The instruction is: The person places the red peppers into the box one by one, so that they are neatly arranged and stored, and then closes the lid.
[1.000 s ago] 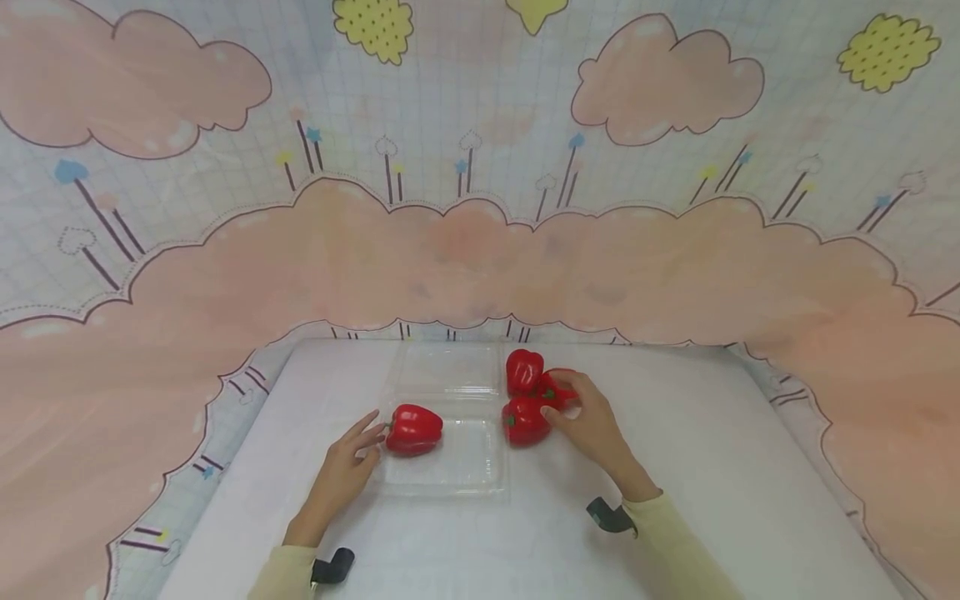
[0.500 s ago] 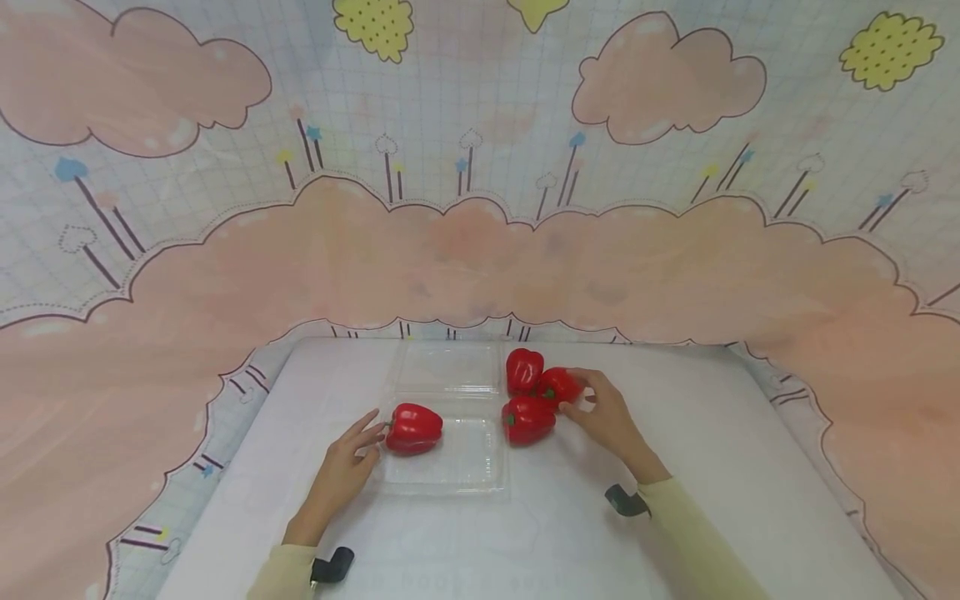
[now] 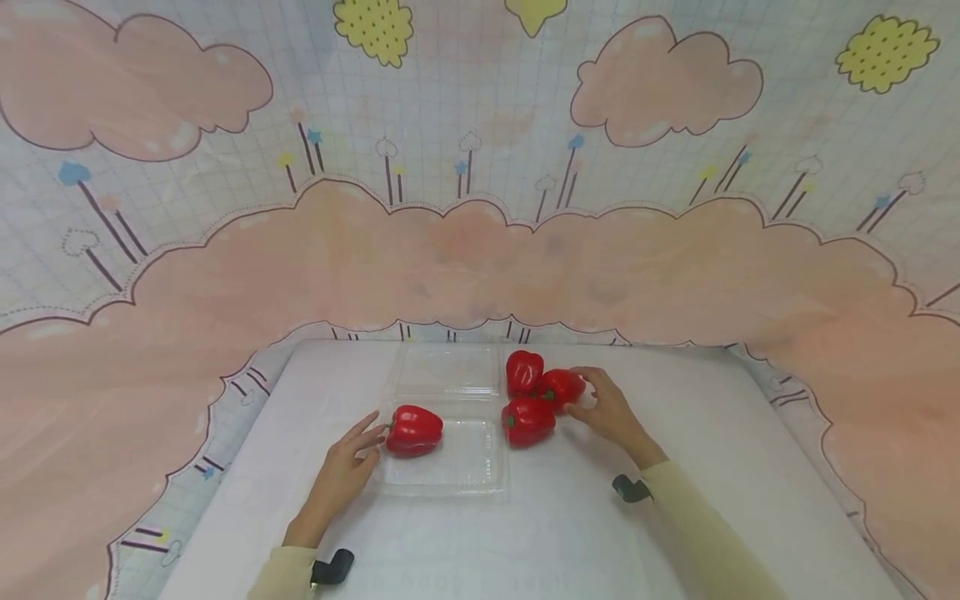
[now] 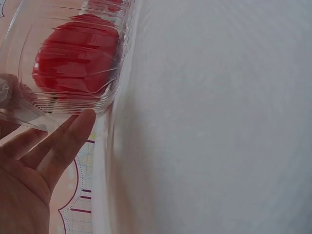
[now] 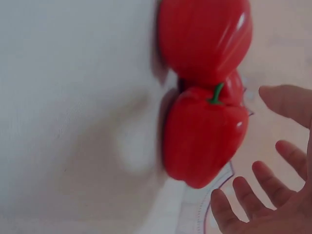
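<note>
A red bell pepper (image 3: pixel 414 431) lies in the clear plastic container (image 3: pixel 468 486), with its green stem toward my left hand (image 3: pixel 345 467). In the left wrist view, straight fingers (image 4: pixel 66 144) of that hand reach the container's wall (image 4: pixel 105 100). Three more red bell peppers are clustered on the table to the right of the container: one at the back (image 3: pixel 524 372), one in front (image 3: pixel 529 422), one at the right (image 3: pixel 563 388). My right hand (image 3: pixel 611 417) hovers beside the right one, its fingers spread. A gap shows between them and that pepper (image 5: pixel 204 139).
The container's hinged lid (image 3: pixel 447 369) lies flipped back behind its base. Everything rests on a white table (image 3: pixel 675 517). A printed cloth (image 3: pixel 480 267) with clouds hangs behind and around it. A dark camera mount (image 3: pixel 332 568) sits at each wrist.
My right hand has drawn back to the right from the pepper cluster, so the right pepper is now more fully visible. The left hand and the pepper in the container have stayed put.
</note>
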A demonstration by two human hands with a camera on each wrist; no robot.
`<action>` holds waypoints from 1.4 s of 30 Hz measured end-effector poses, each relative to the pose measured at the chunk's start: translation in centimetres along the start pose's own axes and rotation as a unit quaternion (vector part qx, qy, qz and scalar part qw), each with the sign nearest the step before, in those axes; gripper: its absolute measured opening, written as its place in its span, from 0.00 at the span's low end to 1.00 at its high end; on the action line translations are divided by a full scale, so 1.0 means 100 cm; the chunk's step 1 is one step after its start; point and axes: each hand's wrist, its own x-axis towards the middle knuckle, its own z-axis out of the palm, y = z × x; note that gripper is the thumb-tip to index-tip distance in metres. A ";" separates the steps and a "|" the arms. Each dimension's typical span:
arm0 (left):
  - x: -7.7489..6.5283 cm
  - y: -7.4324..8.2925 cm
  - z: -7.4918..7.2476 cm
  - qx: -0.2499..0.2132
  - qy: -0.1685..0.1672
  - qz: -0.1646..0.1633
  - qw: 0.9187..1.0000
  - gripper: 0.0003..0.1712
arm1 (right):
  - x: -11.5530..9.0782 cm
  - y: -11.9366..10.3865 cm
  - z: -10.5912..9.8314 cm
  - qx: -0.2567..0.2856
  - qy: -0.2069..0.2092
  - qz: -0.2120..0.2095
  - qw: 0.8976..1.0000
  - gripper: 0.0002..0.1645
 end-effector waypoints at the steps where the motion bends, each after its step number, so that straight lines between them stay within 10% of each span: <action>1: 0.000 0.000 0.000 -0.001 0.000 -0.001 1.000 0.27 | 0.001 0.002 0.000 0.004 -0.005 -0.002 1.000 0.41; 20: -0.004 -0.002 0.004 -0.012 0.000 0.006 1.000 0.28 | 0.021 0.031 0.010 0.073 -0.070 0.057 0.993 0.50; 42: -0.002 0.000 -0.002 -0.012 -0.001 0.012 1.000 0.27 | 0.026 0.034 0.013 0.071 -0.044 0.092 0.992 0.50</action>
